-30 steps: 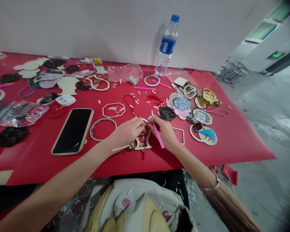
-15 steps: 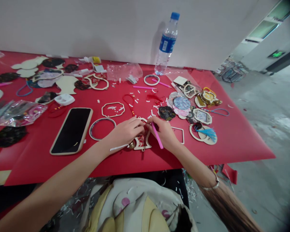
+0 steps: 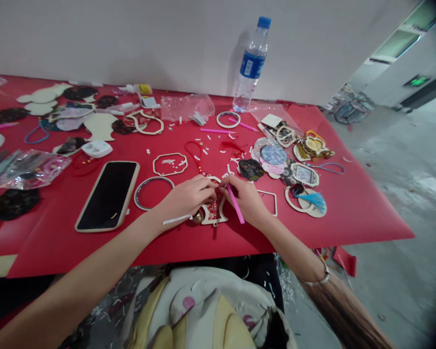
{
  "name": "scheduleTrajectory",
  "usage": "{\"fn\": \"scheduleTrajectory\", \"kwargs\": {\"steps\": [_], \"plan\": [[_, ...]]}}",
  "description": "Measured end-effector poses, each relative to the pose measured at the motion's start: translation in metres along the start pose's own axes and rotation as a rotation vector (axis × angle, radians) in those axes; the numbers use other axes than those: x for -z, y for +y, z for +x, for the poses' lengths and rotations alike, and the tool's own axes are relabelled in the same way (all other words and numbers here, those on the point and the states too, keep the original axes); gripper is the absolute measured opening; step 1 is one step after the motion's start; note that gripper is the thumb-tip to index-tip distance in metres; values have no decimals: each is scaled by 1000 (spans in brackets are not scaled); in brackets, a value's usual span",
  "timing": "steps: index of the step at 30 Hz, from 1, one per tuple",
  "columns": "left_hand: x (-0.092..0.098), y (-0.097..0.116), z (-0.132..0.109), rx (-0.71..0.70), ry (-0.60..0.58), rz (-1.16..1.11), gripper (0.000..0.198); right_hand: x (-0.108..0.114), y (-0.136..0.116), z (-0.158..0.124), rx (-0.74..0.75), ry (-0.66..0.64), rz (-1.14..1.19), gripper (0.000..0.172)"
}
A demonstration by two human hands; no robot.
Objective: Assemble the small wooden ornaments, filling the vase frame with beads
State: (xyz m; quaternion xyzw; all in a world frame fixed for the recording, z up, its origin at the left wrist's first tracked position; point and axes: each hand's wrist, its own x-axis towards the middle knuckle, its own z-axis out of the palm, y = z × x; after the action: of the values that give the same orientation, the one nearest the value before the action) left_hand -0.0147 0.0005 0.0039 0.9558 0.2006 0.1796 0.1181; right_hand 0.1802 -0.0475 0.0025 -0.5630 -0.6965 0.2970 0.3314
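Note:
A small wooden frame with red patterned fabric point(image 3: 213, 212) lies on the red table cover point(image 3: 349, 208) near the front edge. My left hand point(image 3: 187, 196) rests on its left side with fingers curled and pinched at its top. My right hand point(image 3: 247, 198) grips a pink stick tool point(image 3: 236, 205), whose upper tip meets the frame's top next to my left fingertips. A white paper strip point(image 3: 177, 219) lies under my left wrist.
A phone point(image 3: 108, 195) lies face up to the left, next to a round ring point(image 3: 153, 192) and a wooden frame point(image 3: 170, 164). Finished ornaments point(image 3: 298, 169) cluster on the right. A water bottle point(image 3: 251, 65) stands at the back by the wall. Fabric pieces and bags litter the left.
Both hands stay on the frame with only slight finger shifts. The view has drifted a little.

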Motion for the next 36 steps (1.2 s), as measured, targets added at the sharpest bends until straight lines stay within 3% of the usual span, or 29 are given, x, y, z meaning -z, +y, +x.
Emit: {"fn": "scheduleTrajectory", "kwargs": {"steps": [20, 36], "plan": [[-1, 0, 1, -8, -30, 4, 18, 0, 1, 0, 15, -12, -12, 8], [6, 3, 0, 67, -69, -107, 15, 1, 0, 0, 23, -22, -33, 9]]}}
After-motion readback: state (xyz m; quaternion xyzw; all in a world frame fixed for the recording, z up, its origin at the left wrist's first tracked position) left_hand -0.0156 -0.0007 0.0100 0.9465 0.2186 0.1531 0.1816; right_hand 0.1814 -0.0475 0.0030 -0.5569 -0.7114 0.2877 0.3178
